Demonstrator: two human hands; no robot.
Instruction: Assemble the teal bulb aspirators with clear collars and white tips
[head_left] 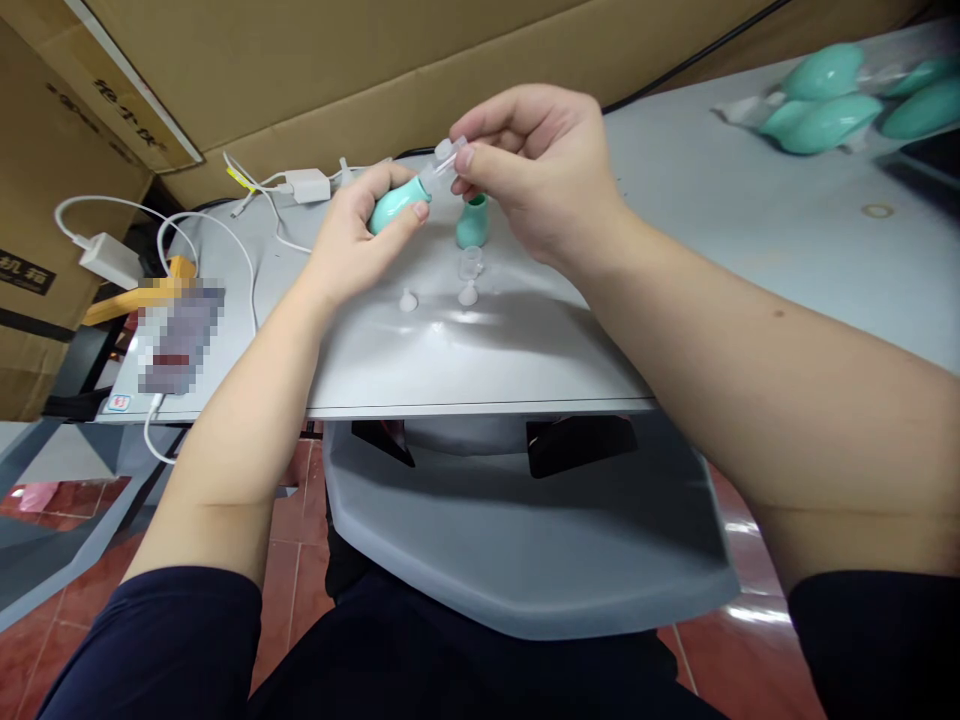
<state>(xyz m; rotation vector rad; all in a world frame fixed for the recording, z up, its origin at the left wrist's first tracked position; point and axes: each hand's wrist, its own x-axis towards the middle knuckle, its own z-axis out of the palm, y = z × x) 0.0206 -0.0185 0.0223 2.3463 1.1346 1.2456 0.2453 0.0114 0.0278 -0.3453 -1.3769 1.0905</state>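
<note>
My left hand is wrapped round a teal squeeze bulb, its mouth tilted up to the right. At that mouth sits a clear plastic fitting, pinched between the thumb and fingers of my right hand. How deep the fitting sits in the bulb I cannot tell. Below my right hand a second teal bulb stands upright with its opening up. In front of it are a small clear plastic cup-like part and two small whitish cone-shaped tips, one on the left and one on the right.
Several bagged teal bulbs lie at the right of the grey table. White chargers and cables lie at the left, near a blurred phone-like object. Cardboard walls the back. A grey plastic seat is below the front edge.
</note>
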